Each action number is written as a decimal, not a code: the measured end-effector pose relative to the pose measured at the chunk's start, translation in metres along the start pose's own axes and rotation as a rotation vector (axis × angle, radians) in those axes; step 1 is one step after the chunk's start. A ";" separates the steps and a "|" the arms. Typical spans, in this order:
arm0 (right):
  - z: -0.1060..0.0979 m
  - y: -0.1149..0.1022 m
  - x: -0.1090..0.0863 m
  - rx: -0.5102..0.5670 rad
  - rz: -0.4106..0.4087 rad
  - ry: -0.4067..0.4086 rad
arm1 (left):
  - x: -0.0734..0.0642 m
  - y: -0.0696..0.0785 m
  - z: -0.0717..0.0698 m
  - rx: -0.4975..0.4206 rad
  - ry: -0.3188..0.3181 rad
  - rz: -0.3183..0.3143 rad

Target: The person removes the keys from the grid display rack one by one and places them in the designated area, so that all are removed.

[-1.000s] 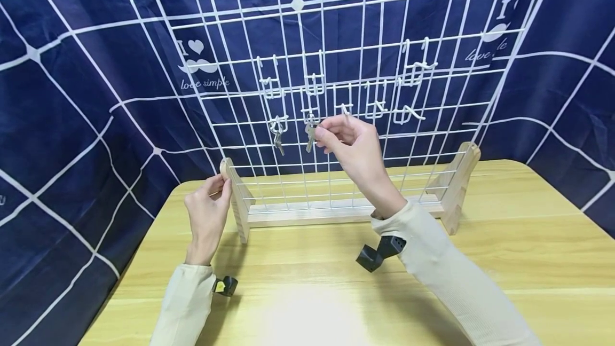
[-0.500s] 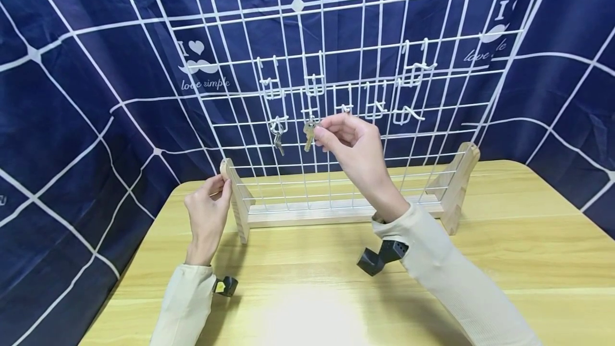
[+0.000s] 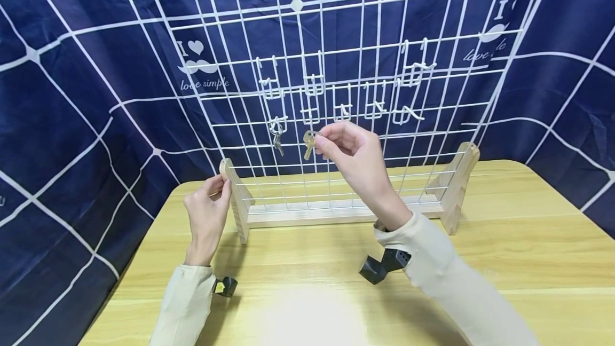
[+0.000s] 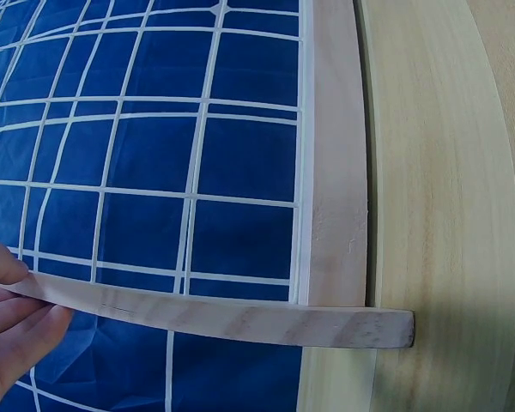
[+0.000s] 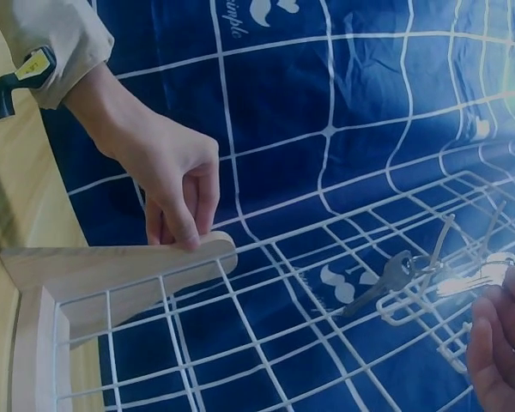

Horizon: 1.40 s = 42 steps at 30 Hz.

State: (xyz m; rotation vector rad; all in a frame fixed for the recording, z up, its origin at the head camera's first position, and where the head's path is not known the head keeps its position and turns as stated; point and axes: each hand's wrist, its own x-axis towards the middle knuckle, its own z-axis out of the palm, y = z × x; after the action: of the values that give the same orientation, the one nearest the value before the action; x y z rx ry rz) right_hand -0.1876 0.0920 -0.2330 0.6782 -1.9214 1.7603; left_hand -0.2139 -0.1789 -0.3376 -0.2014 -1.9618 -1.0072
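My right hand (image 3: 357, 159) pinches a brass-coloured key (image 3: 308, 147) by its ring, in front of the white wire grid and just below a white wire hook (image 3: 311, 116). In the right wrist view the key (image 5: 472, 281) catches bright glare, and my fingertips are at the frame's edge. To its left, another bunch of keys (image 3: 278, 142) hangs by a ring from a second hook. My left hand (image 3: 207, 210) holds the rounded top of the grid stand's left wooden upright (image 3: 237, 204). Thumb and fingers (image 4: 36, 339) lie either side of that upright in the left wrist view.
Several more wire hooks (image 3: 375, 110) are clipped across the grid. Its wooden base bar (image 3: 336, 211) and right upright (image 3: 456, 191) stand on the wood-grain table (image 3: 519, 250). A dark blue curtain (image 3: 72, 122) with white lines surrounds the back and sides.
My right hand has drawn the key downward, and its ring has come off the hook it overlapped. My left hand has stayed on the upright.
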 end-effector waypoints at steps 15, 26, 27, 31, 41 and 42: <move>-0.007 0.011 -0.017 -0.014 0.083 -0.002 | -0.001 0.000 -0.001 0.000 -0.008 -0.009; -0.018 0.030 -0.029 -0.028 0.098 0.013 | 0.000 0.001 0.000 0.015 -0.010 0.001; -0.019 0.032 -0.029 -0.029 0.102 0.013 | 0.000 0.001 0.000 0.015 -0.010 0.001; -0.025 0.036 -0.033 -0.041 0.120 0.009 | 0.000 0.001 0.000 0.011 -0.012 0.001; -0.043 0.050 -0.044 -0.041 0.207 -0.030 | -0.001 0.000 0.000 0.023 -0.013 0.012; -0.045 0.052 -0.045 -0.050 0.219 -0.038 | -0.001 0.000 0.000 0.022 -0.013 0.011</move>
State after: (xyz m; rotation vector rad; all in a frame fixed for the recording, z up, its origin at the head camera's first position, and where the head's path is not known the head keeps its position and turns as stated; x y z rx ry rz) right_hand -0.1847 0.1434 -0.2973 0.5029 -2.1266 1.8317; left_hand -0.2132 -0.1787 -0.3378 -0.2070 -1.9811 -0.9786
